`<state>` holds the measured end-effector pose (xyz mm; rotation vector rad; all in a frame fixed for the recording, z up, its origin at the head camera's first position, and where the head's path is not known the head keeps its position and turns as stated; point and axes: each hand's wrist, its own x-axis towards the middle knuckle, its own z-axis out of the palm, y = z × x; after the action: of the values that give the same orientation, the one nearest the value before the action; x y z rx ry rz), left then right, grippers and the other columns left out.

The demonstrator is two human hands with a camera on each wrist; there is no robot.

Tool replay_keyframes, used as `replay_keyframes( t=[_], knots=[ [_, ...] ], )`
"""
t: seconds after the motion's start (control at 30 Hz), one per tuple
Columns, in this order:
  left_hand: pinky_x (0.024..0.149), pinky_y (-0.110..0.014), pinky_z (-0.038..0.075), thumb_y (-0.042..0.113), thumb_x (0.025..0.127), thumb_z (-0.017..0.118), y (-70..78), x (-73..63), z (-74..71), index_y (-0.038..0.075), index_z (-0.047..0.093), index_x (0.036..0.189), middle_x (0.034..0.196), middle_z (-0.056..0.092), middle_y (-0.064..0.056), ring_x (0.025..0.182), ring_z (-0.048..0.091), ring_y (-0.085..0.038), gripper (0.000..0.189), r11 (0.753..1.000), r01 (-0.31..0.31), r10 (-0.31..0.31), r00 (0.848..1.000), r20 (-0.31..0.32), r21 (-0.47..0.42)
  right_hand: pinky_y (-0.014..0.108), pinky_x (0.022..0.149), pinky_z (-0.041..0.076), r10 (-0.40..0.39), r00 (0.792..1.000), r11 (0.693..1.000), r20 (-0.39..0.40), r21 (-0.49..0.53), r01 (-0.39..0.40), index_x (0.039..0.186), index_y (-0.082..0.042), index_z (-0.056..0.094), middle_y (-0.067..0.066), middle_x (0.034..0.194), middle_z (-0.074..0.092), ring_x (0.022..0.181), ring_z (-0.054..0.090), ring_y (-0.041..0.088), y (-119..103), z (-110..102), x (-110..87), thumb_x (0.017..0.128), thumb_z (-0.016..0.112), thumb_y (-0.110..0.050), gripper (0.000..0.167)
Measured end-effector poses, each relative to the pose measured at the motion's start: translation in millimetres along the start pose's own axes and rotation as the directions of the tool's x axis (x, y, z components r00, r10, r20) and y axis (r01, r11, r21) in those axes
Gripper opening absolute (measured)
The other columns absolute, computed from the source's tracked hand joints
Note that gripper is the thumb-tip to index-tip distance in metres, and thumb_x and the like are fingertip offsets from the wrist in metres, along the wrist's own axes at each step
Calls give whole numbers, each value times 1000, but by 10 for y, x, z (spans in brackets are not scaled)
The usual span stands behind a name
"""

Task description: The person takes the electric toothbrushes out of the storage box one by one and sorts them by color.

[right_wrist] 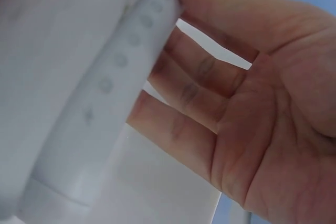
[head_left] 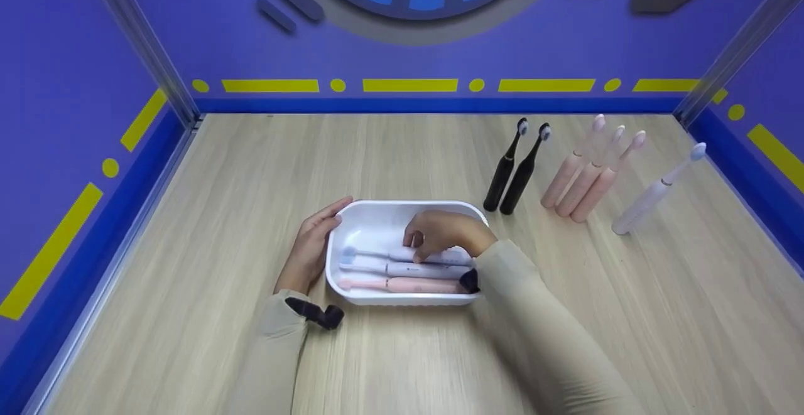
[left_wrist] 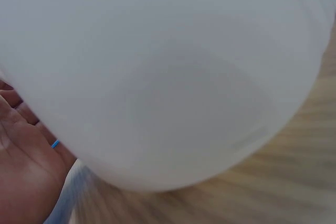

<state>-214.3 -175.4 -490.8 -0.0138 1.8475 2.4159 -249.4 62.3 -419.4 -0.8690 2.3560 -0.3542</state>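
A white plastic tub (head_left: 402,300) sits on the table. My left hand (head_left: 308,245) holds its left side, thumb at the rim and fingers along the outer wall. In the left wrist view, the tub's blurred wall (left_wrist: 173,77) covers part of that hand (left_wrist: 31,161). Inside lie a pink electric toothbrush (head_left: 421,285), a white one (head_left: 433,270) and, behind them, another white electric toothbrush (head_left: 399,253). My right hand (head_left: 443,231) reaches in and pinches that rear brush by its handle (right_wrist: 107,87), which shows a row of small marks in the right wrist view.
Right of the tub stand two black electric toothbrushes (head_left: 518,176), three pink ones (head_left: 587,186) and a pale one (head_left: 644,204), all upright. Blue panels (head_left: 414,63) wall in the back and sides of the wooden table (head_left: 251,170).
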Motion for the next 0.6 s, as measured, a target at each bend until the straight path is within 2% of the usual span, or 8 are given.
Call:
replay_keyframes(
  t=[0.17,0.43,0.6],
  knots=[
    [119,-35,27,4,96,40,0,-6,8,-3,45,140,151,40,-14,142,33,-23,45,1000,2,-2,1000,2,3,20,69,50,-17,1000,1000,6,-11,17,109,-5,70,10,103,70,81,59,11,23,2,7,81,74,-12,30],
    [118,-35,29,3,96,39,2,2,13,-4,45,139,150,41,-15,141,35,-24,44,1000,6,-6,1000,-9,-12,26,80,51,-75,997,996,-1,-43,74,107,-4,71,8,98,70,88,60,13,45,-6,-24,80,73,-12,28],
    [119,-34,27,2,96,38,4,3,12,-5,45,139,150,40,-17,142,33,-24,44,1000,6,-7,1000,-17,-24,26,80,51,-91,996,995,1,-48,91,108,-5,70,8,98,70,88,60,14,61,-16,-31,81,72,-13,29]
  ],
)
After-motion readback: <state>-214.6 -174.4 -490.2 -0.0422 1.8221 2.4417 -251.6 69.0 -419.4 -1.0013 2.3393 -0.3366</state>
